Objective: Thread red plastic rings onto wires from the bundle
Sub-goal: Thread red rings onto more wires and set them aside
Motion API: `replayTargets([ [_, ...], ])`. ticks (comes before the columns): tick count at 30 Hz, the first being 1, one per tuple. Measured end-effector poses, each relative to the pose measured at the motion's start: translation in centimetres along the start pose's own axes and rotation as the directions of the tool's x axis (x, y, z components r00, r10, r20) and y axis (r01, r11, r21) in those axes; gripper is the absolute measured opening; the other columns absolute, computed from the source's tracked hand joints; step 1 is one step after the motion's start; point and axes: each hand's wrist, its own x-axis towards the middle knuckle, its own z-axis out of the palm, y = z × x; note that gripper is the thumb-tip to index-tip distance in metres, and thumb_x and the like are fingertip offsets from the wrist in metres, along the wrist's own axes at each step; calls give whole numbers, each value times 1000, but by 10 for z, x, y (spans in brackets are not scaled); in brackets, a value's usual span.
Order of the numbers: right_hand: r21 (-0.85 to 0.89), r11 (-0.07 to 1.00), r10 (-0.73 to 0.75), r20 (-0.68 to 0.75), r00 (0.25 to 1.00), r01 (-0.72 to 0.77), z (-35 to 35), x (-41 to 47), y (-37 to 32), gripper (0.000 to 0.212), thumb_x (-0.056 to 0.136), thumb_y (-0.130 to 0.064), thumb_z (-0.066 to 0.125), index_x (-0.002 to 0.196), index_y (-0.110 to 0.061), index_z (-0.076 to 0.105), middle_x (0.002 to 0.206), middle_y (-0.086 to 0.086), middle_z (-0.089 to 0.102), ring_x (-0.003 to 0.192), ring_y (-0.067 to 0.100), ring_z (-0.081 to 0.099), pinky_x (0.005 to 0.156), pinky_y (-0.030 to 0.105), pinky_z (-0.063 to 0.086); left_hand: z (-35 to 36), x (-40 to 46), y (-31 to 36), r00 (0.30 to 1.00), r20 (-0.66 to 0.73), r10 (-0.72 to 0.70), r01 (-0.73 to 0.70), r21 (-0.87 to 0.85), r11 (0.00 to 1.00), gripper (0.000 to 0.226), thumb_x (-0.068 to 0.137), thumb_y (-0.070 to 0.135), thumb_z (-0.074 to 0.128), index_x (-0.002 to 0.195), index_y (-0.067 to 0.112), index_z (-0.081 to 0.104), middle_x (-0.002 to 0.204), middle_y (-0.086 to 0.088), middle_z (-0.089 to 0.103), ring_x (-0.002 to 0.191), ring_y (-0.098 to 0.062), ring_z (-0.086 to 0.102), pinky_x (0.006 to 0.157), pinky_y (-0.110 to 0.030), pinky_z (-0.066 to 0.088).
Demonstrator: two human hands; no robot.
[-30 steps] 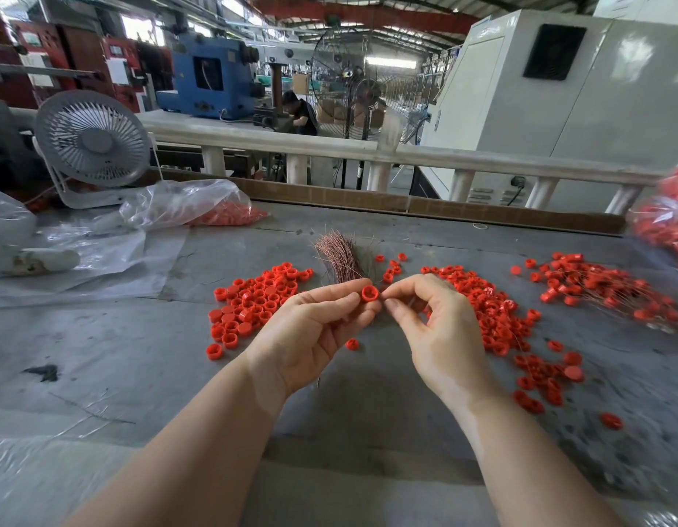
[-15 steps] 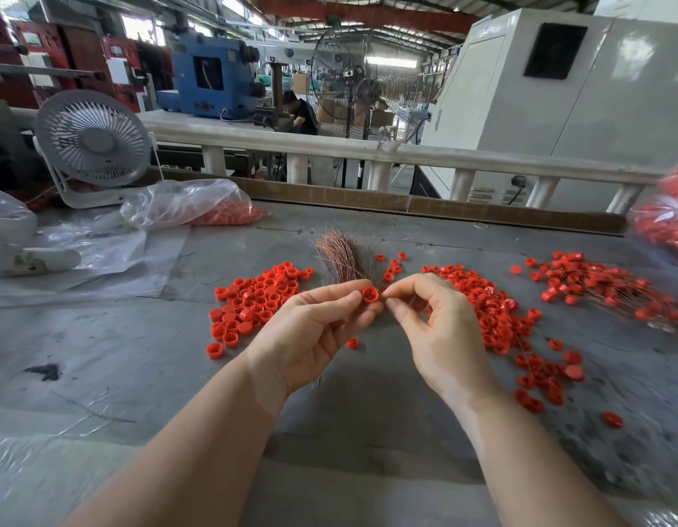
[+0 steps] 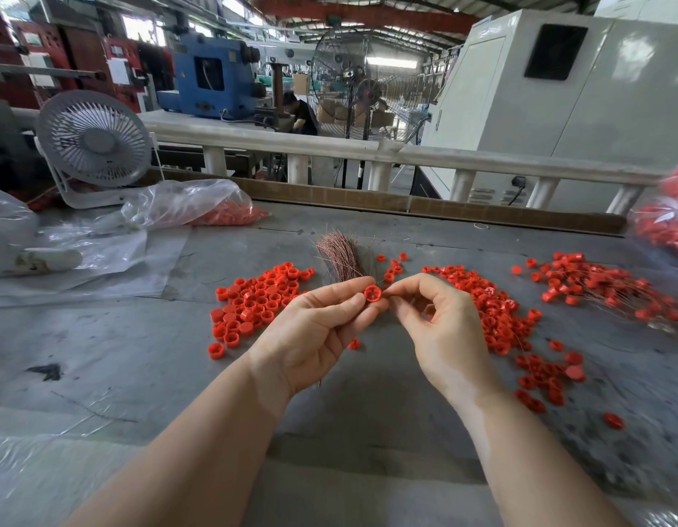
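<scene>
Red plastic ring (image 3: 372, 293) pinched at the fingertips of the left hand (image 3: 317, 329), open face toward the camera, held up above the counter (image 3: 101, 348). Right hand (image 3: 440, 329) closed to a fine pinch just beside the ring, thumb and first finger together as if holding a thin wire; wire itself too thin to see here, so not sure. Both palms turned inward, wrists raised, forearms coming in from the near edge.

Copper-coloured wire bundle (image 3: 339, 256) lying just behind the hands, fanned out at its far end, seemingly with many wires left. Loose rings in a pile on the left (image 3: 257, 298) and in a longer scatter on the right (image 3: 497, 310). Far right, a heap of rings already on wires (image 3: 595, 283). Judged from this: some part done, much left, one ring now in work.
</scene>
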Motion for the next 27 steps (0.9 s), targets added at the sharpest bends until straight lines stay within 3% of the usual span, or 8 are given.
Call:
replayTargets([
  [6, 83, 995, 48, 18, 999, -49, 1, 0, -1, 27, 82, -6, 67, 70, -30, 62, 63, -20, 64, 59, -4, 53, 59, 6, 38, 2, -1, 0, 1000, 14, 7, -7, -8, 1000, 25, 65, -5, 54, 71, 4, 76, 75, -13, 72, 70, -17, 71, 63, -18, 56],
  [19, 273, 947, 163, 37, 986, -167, 1, -1, -3, 17, 81, -6, 69, 79, -21, 61, 70, -13, 69, 67, -1, 63, 67, 11, 48, 2, 0, 1, 998, 59, 9, -6, -43, 999, 20, 69, -2, 55, 73, 0, 74, 84, -16, 71, 72, -15, 71, 63, -17, 56],
  [27, 260, 948, 168, 87, 982, -185, 4, -3, -1, 17, 80, -4, 69, 77, -19, 61, 69, -6, 68, 68, 1, 63, 66, 11, 47, 1, 0, -1, 998, 65, 7, -4, -38, 999, 19, 70, -2, 54, 73, -1, 72, 79, -14, 69, 72, -15, 70, 65, -19, 57],
])
